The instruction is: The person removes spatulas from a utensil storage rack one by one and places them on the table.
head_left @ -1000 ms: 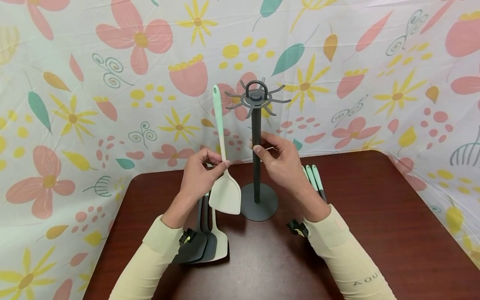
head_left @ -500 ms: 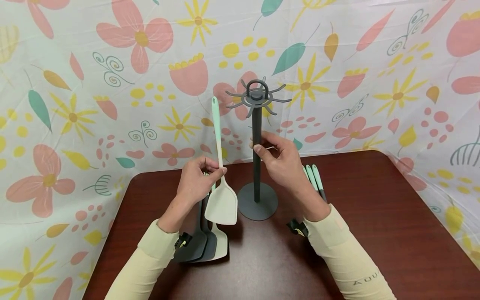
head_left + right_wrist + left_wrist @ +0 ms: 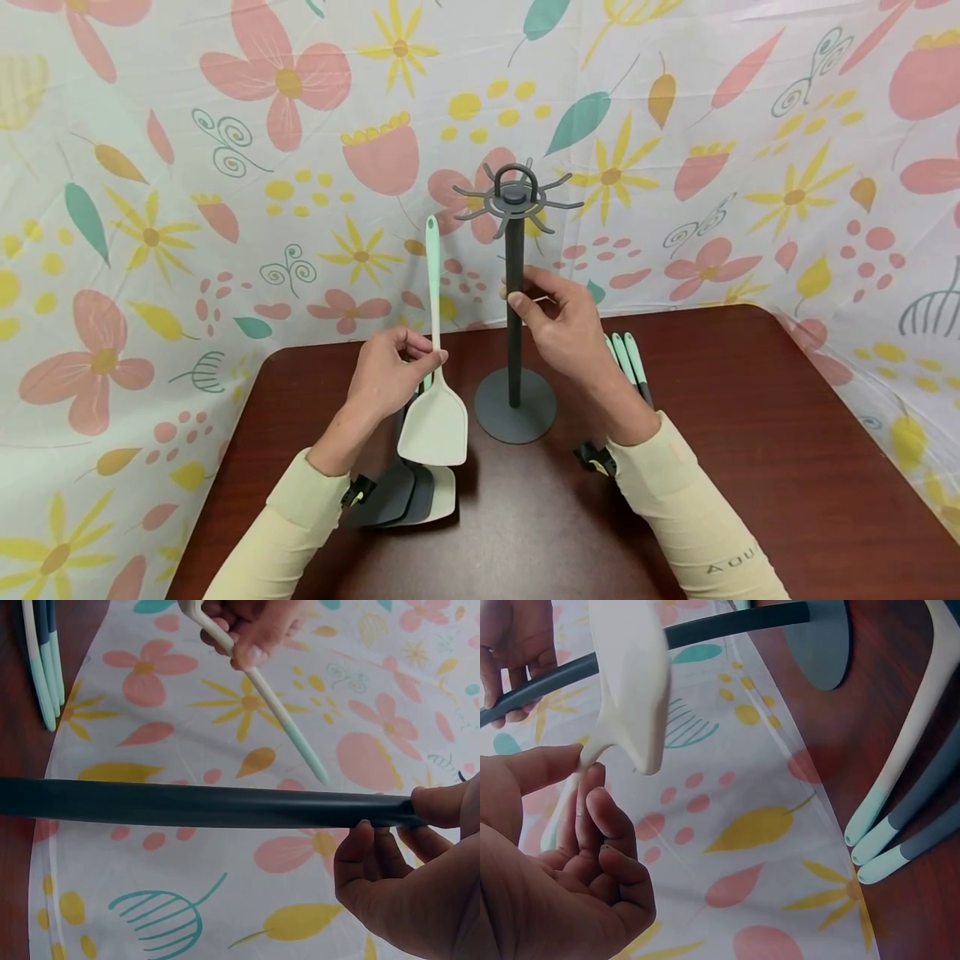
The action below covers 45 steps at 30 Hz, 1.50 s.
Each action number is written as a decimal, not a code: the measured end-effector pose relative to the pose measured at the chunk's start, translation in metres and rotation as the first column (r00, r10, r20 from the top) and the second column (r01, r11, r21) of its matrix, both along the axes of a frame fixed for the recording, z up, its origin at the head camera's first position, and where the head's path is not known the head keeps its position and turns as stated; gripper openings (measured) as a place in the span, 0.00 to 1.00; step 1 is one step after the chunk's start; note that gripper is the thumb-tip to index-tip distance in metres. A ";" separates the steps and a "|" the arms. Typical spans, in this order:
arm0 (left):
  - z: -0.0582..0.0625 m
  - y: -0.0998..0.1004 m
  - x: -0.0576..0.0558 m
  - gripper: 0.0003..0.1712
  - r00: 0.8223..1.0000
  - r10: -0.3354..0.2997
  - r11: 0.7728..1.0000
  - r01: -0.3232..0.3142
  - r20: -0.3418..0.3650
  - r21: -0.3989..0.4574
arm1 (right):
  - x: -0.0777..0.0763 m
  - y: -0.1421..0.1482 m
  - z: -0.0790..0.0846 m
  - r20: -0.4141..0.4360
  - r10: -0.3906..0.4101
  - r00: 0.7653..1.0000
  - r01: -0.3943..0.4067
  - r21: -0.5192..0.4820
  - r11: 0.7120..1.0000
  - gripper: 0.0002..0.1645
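A cream spatula [image 3: 435,425] with a mint-green handle end hangs upright, blade down, in my left hand [image 3: 386,375], which pinches its shaft between thumb and fingers just above the blade. To its right stands a dark grey utensil stand [image 3: 514,350] with a round base and a ring of hooks at its top. My right hand [image 3: 558,321] grips the stand's pole about midway up. The spatula's handle tip is below hook height and apart from the stand. In the right wrist view the pole [image 3: 225,806] runs between the right thumb and fingers.
Several turners, dark grey [image 3: 390,496] and cream [image 3: 444,492], lie overlapping at the left of the brown table [image 3: 750,433]. More mint-handled utensils [image 3: 630,358] lie at the right, partly hidden by the right arm. A flowered cloth [image 3: 292,200] hangs behind.
My left hand has lowered the spatula and moved it slightly left, away from the stand's hooks. My right hand stays on the pole, and the stand has not moved.
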State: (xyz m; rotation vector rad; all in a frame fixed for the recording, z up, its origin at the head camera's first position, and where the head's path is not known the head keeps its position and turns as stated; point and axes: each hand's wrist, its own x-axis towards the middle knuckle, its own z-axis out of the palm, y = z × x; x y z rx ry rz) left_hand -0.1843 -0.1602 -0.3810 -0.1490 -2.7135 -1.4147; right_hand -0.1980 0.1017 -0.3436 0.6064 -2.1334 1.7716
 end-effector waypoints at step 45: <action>-0.042 -0.038 0.012 0.11 0.979 0.062 0.990 -0.035 0.192 -0.140 | 0.001 0.001 0.001 -0.002 0.007 1.000 -0.007 0.009 1.000 0.12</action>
